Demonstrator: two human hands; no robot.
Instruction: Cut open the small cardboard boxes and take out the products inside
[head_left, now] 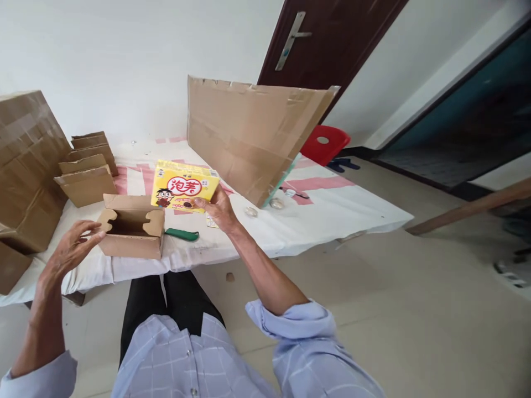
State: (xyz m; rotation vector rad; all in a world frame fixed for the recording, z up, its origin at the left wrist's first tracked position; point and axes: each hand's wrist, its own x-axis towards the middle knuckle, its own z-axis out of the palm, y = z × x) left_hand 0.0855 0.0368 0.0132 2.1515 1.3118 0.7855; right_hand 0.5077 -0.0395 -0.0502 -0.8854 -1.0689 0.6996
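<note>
A yellow snack box [182, 185] with red lettering and a cartoon figure is gripped by my right hand [216, 207], thumb on its front face. It is held up above the table, behind and to the right of a small brown cardboard box [136, 246]. That box stands with its top open, its inside dark. My left hand [77, 243] is beside the box's left end, fingers stretched out and apart; the fingertips are at the flap, and whether they touch it I cannot tell. A green-handled tool [182, 234] lies just right of the cardboard box.
Several flattened or folded cartons [89, 182] stand at the back left beside large cardboard boxes [29, 160]. A big cardboard sheet or carton [253, 132] leans at the back. Small items [277, 203] lie near it on the cloth-covered table [352, 215]. A red chair [326, 142] stands behind.
</note>
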